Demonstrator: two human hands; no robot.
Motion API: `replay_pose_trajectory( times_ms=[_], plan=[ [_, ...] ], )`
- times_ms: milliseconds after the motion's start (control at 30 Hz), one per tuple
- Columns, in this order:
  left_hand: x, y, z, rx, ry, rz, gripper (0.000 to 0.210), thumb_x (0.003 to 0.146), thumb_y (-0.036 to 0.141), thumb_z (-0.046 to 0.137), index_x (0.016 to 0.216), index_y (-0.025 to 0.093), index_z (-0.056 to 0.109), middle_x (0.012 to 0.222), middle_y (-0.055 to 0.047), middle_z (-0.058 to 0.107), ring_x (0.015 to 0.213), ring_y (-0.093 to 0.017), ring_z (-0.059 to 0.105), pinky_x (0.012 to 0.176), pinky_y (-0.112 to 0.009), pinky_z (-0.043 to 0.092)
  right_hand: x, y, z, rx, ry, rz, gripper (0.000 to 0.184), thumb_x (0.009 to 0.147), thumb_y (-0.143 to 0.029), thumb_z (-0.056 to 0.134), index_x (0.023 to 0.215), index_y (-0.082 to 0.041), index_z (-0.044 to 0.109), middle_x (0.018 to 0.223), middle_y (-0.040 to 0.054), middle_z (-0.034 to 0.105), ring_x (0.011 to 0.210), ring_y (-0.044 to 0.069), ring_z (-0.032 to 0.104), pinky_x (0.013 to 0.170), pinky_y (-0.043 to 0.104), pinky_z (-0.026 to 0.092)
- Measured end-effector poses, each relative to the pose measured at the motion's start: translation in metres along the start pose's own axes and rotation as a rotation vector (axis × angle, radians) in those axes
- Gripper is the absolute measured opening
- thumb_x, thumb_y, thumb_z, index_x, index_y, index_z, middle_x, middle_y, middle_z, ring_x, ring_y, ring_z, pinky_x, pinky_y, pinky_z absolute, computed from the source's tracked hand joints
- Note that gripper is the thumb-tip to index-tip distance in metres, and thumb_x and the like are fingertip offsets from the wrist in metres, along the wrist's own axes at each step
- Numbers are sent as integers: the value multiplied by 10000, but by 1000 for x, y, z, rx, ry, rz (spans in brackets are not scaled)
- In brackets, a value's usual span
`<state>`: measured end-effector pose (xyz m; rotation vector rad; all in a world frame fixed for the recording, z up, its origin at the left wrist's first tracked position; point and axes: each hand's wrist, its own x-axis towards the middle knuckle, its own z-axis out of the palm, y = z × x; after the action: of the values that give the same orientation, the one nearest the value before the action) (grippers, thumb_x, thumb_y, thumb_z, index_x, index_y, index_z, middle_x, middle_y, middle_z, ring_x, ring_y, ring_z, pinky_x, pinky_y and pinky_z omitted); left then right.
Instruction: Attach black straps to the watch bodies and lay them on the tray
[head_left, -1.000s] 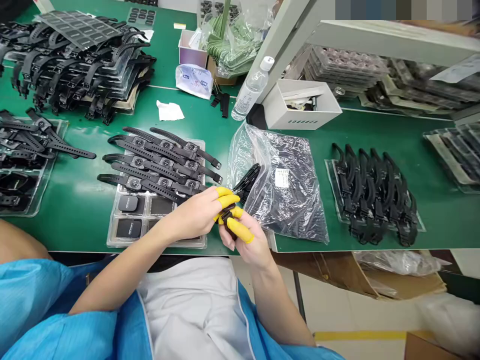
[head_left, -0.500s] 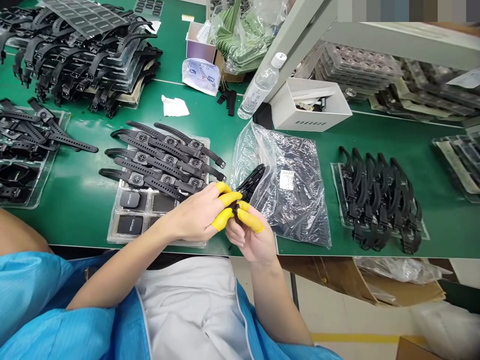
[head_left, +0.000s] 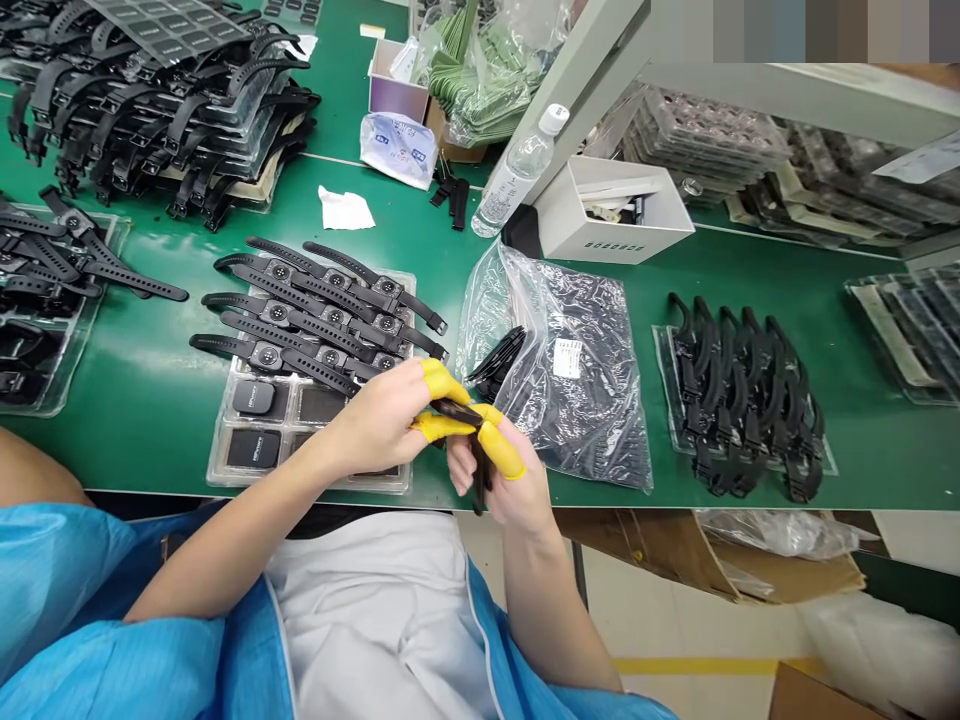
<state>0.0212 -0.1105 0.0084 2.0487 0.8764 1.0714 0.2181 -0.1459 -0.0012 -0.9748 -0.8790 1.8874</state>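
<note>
Above the near edge of the surface (head_left: 165,400), the left hand (head_left: 382,410) pinches a flat dark watch piece (head_left: 454,410) between its yellow-covered thumb and fingers. The piece points toward the right hand (head_left: 514,475), whose yellow-covered fingertips close on its far end; a black strap (head_left: 480,482) hangs below, against that palm. How the two join is hidden by the fingers. Left of the hands, a clear tray (head_left: 215,465) near the surface's near edge carries black watches (head_left: 330,315); just beyond them, loose straps (head_left: 499,365) lie at a plastic bag (head_left: 600,410).
</note>
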Motion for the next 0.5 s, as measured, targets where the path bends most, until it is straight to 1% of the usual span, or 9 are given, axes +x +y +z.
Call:
replay_pose_trajectory(
  times_ms=[67,167,200,267,333,367,400,467,500],
  plan=[
    [2,2,1,-165,113,-47,106,998,272,655,1054,182,661,1131,-112,735,1067,-219,709,949,-365,591,-2,-2,-1,7,-71,97,388,943,-597,700,918,-228,584,619,-72,463,448,87,340,401,221,347],
    [5,5,1,-462,387,-235,217,1006,379,666,1095,200,582,1134,-88,761,904,-178,766,763,-293,631,-4,-9,-6,-50,-153,232,403,949,-602,694,926,-213,594,605,-94,407,446,59,218,390,192,225],
    [6,5,1,-529,497,-285,252,1004,403,671,1108,216,539,1131,-71,770,833,-163,771,703,-274,629,-4,-11,-8,-91,-161,252,402,953,-597,692,926,-207,600,595,-99,396,450,57,204,394,189,209],
    [9,4,-3,-588,687,-322,327,982,443,703,1101,247,470,1136,-41,783,734,-144,765,642,-262,627,-5,-16,-15,-178,-155,265,398,956,-585,694,921,-198,612,578,-100,400,450,57,215,398,189,218],
    [10,3,-6,-582,773,-337,364,970,476,715,1110,262,455,1147,-35,790,690,-140,760,614,-262,627,-6,-19,-20,-243,-90,225,374,942,-561,723,915,-206,607,586,-90,449,441,62,278,402,199,277],
    [10,2,-7,-570,755,-361,359,976,482,704,1134,259,471,1164,-45,790,681,-143,760,595,-258,622,-7,-21,-21,-261,-42,176,357,931,-541,743,915,-216,597,603,-80,489,441,70,329,412,209,322],
    [9,1,-7,-555,689,-389,344,987,473,685,1169,250,496,1183,-62,789,677,-146,762,579,-256,617,-8,-21,-21,-270,7,112,339,925,-520,757,923,-227,588,626,-70,531,447,79,380,427,221,362],
    [6,0,-3,-487,451,-419,312,1012,397,640,1253,216,558,1204,-95,787,723,-161,778,624,-274,636,-9,-21,-15,-260,73,-14,306,939,-498,748,950,-243,579,659,-58,583,458,92,434,448,235,394],
    [4,0,0,-420,317,-397,310,1016,335,616,1293,200,587,1216,-107,785,804,-179,794,707,-301,659,-9,-21,-11,-249,76,-48,295,951,-498,733,961,-246,579,658,-57,590,454,92,432,445,235,381]
  ],
)
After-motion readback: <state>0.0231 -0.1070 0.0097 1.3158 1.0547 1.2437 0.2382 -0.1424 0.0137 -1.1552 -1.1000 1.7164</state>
